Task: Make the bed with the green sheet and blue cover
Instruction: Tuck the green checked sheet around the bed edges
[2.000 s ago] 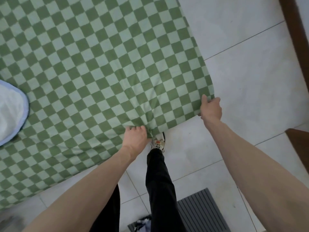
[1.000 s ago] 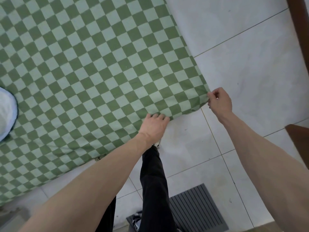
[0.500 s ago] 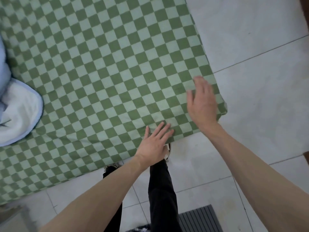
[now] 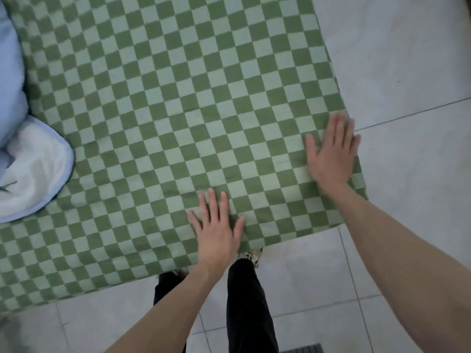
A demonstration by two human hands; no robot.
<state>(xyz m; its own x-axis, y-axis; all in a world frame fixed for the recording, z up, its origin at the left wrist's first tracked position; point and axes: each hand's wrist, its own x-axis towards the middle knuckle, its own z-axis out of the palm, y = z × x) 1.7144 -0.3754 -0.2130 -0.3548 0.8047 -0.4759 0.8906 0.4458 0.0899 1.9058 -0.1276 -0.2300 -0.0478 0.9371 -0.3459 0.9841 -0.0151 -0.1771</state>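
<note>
Both hands moved up onto green sheet (image 4: 178, 110); left hand (image 4: 216, 225), right hand (image 4: 331, 154) flat, fingers apart, gripping nothing.

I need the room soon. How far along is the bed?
Done: the green sheet lies spread over this corner. In hand: the left hand and right hand lie flat on it, near its edge. Left: the blue cover sits bunched at the left, not yet spread.

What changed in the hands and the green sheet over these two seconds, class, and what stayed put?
Both hands let go of the green sheet: the left hand and right hand, earlier gripping its near edge and corner, now lie flat with straight fingers on top. The sheet stays spread; the blue cover stays bunched at left.
</note>
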